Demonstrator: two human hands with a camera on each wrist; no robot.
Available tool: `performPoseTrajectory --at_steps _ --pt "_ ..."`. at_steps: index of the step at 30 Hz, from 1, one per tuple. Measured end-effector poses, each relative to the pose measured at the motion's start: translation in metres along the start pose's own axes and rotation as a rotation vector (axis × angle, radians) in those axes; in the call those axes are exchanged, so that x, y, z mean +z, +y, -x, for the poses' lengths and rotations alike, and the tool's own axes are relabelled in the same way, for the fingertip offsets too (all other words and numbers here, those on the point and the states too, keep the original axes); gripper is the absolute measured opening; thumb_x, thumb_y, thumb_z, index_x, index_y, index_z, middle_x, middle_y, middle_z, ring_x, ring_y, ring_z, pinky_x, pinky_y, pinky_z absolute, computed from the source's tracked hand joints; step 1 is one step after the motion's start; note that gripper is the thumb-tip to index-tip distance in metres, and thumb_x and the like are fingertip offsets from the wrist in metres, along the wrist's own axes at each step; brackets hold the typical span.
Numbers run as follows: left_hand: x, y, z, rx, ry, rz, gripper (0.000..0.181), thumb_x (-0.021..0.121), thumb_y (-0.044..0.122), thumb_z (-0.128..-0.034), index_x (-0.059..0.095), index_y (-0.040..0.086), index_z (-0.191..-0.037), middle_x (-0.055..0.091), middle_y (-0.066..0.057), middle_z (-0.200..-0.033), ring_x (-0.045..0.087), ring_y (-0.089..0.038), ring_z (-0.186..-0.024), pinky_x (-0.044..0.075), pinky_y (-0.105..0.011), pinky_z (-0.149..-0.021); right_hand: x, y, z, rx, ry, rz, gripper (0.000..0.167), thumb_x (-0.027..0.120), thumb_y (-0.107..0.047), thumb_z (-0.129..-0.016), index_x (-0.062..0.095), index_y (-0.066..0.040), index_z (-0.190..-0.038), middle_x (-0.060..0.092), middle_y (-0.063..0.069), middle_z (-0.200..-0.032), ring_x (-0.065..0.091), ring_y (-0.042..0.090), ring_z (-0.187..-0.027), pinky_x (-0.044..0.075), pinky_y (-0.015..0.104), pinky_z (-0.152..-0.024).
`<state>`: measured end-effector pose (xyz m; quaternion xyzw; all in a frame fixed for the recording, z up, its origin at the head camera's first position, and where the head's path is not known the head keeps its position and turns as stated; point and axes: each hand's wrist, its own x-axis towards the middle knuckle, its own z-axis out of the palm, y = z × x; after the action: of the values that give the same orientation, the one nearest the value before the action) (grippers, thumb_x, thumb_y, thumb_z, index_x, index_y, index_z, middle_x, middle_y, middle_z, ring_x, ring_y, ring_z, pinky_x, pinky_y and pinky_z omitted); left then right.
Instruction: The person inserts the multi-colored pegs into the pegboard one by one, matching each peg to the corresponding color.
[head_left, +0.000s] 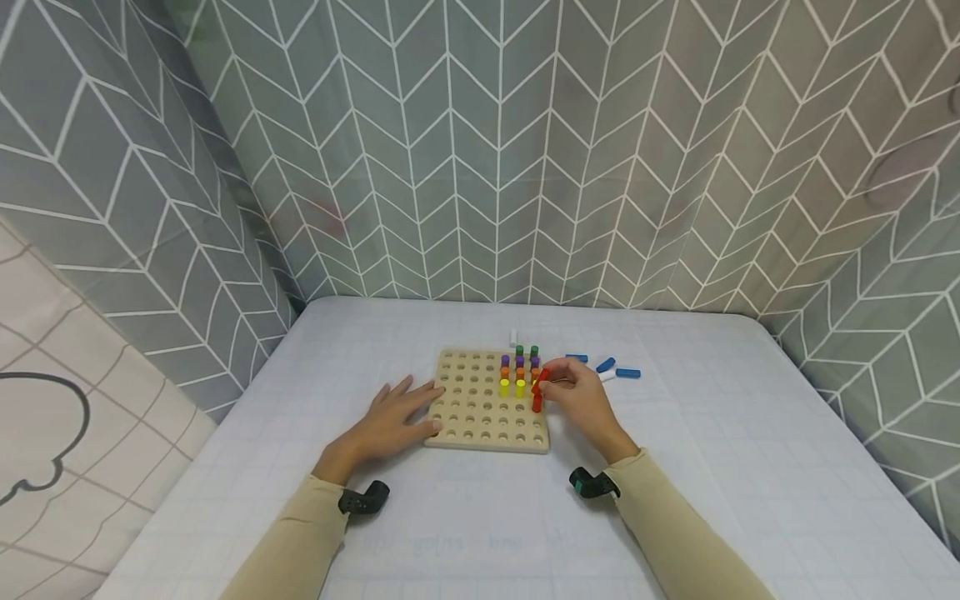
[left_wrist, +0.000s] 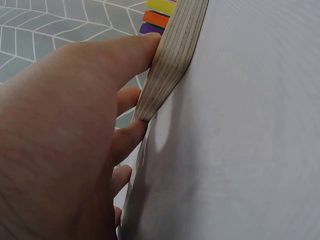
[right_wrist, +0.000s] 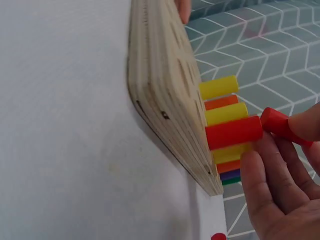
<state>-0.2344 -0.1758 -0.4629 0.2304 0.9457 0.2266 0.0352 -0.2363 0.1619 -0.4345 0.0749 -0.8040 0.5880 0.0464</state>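
A wooden pegboard (head_left: pixel 457 417) with rows of round holes lies on the table. My left hand (head_left: pixel 390 421) rests at its left side, fingers spread, with thumb and fingertips touching the board's edge (left_wrist: pixel 172 55). Over the right side, my right hand (head_left: pixel 581 404) pinches a loose red peg (right_wrist: pixel 280 125) between thumb and fingers, tilted and clear of the holes. Close beside it, another red peg (right_wrist: pixel 232 132) stands in the board. Behind that are rows of yellow pegs (head_left: pixel 505 388), orange pegs (head_left: pixel 505 373), purple pegs (head_left: pixel 505 361) and green pegs (head_left: pixel 519 351), partly hidden by my right hand.
Several blue pegs (head_left: pixel 628 373) lie on the table right of the board, with a white peg (head_left: pixel 607 376) among them. One more white peg (head_left: pixel 513 337) is behind the board. A patterned grey curtain (head_left: pixel 480 167) hangs beyond the table.
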Motion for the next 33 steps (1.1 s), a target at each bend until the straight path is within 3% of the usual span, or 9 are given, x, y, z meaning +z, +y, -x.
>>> performPoseTrajectory --at_steps 6,29,33 --pt "0.0 0.0 -0.002 0.006 -0.001 0.005 0.068 0.053 0.061 -0.0963 0.044 0.026 -0.154 0.032 0.0 -0.162 0.01 -0.034 -0.153 -0.002 -0.059 -0.12 0.008 -0.002 0.004 -0.071 -0.001 0.132 0.026 0.07 -0.004 -0.092 0.064 -0.004 -0.118 0.067 0.01 -0.112 0.066 0.024 -0.101 0.056 0.037 -0.089" --pt "-0.001 0.002 -0.001 -0.004 -0.007 0.012 0.068 0.053 0.06 -0.0964 0.043 0.026 -0.154 0.032 0.0 -0.162 0.009 -0.033 -0.153 -0.002 -0.058 -0.12 0.017 -0.01 0.003 -0.068 -0.062 0.224 0.017 0.072 -0.003 -0.09 0.066 -0.006 -0.106 0.07 0.004 -0.098 0.067 0.019 -0.086 0.059 0.031 -0.073" --pt "0.0 0.002 -0.001 -0.01 -0.008 0.011 0.069 0.053 0.061 -0.096 0.043 0.026 -0.154 0.031 0.0 -0.162 0.009 -0.033 -0.153 -0.002 -0.058 -0.12 0.018 -0.011 0.004 -0.065 -0.072 0.253 0.018 0.073 -0.003 -0.09 0.067 -0.007 -0.106 0.07 0.002 -0.097 0.067 0.018 -0.087 0.059 0.033 -0.076"
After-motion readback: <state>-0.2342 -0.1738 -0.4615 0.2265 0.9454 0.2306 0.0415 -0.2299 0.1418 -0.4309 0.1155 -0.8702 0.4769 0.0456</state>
